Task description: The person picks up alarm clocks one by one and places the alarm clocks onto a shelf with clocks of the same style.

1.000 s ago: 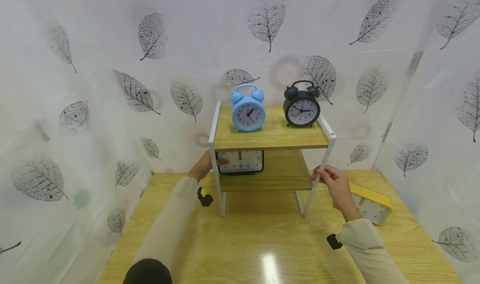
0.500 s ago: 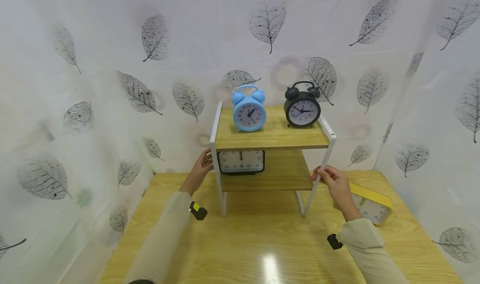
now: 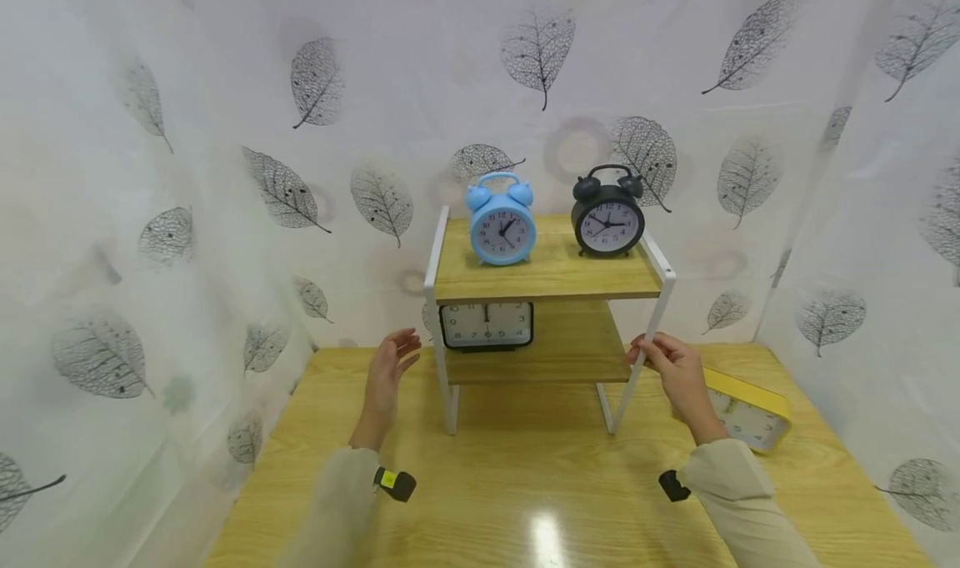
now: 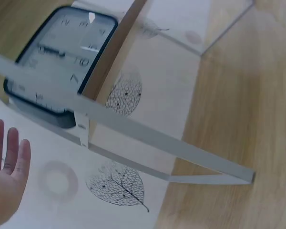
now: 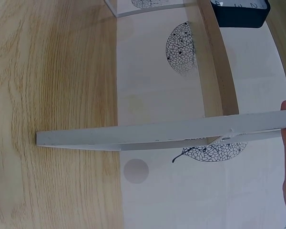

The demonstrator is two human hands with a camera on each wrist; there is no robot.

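A small two-tier shelf (image 3: 547, 283) with wooden boards and a white frame stands on the table. On its lower board, at the left, a black-rimmed rectangular clock (image 3: 487, 326) sits upright, its top edge hidden by the upper board. My left hand (image 3: 384, 384) hovers just left of the frame, touching nothing; its straight fingers also show in the left wrist view. With thumb and fingers, my right hand (image 3: 677, 378) pinches the right front leg (image 3: 651, 339) of the shelf. A light blue twin-bell alarm clock (image 3: 502, 233) and a black one (image 3: 609, 224) stand on the top board.
A yellow rectangular clock (image 3: 752, 416) leans at a tilt on the table, partly behind my right wrist. Leaf-patterned white sheeting (image 3: 450, 67) encloses the back and both sides of the wooden table (image 3: 480, 501).
My left hand, whose fingers were on the rectangular clock's face, has let go and drawn back left and towards me, out of the shelf. My right hand keeps its place on the leg.
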